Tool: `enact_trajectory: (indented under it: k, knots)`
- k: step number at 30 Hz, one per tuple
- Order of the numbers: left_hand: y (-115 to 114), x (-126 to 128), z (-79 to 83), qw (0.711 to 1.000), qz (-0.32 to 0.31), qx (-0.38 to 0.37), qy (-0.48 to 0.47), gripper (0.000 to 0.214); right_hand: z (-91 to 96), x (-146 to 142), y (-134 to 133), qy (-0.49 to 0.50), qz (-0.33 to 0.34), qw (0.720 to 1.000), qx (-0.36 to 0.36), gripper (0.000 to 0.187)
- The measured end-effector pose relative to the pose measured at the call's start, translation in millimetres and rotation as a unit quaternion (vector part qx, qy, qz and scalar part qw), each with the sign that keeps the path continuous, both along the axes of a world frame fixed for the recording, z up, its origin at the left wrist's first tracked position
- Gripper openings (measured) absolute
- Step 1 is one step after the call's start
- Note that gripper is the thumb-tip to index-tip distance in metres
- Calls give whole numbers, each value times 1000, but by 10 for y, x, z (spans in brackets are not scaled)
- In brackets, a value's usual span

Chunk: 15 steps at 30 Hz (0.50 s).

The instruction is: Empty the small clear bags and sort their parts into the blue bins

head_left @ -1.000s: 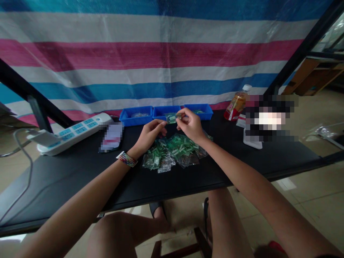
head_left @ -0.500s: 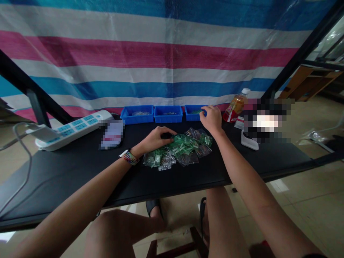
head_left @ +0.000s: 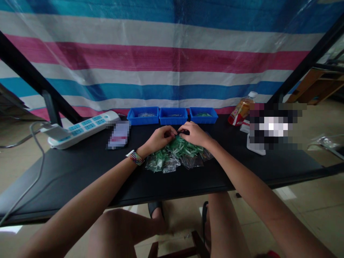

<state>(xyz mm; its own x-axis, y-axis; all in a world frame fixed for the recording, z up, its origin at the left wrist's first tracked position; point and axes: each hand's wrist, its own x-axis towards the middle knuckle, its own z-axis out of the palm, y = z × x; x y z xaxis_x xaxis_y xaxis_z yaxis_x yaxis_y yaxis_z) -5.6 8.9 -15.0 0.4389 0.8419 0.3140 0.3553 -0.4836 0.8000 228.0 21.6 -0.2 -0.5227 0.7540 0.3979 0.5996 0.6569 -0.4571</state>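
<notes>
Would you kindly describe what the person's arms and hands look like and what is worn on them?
Both forearms are bare, with no sleeves in view, and neither the left hand nor the right hand wears a glove. The left wrist carries a multicoloured patterned bracelet; the right wrist has nothing on it.
</notes>
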Motion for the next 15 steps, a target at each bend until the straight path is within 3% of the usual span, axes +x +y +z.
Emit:
enact_trajectory:
  k: [6, 9, 15]
  knots:
    - [-2, 6, 5, 1000, 7, 3, -4, 18, -62, 4, 87, 26, -11, 998, -63, 28]
    - [-7, 4, 18, 1000, 6, 0, -6, 19, -89, 5, 126, 105, -8, 990, -96, 35]
    - [-19, 3, 39, 1000, 0, -23, -4, 18, -63, 14, 191, 298, -36, 946, -120, 25]
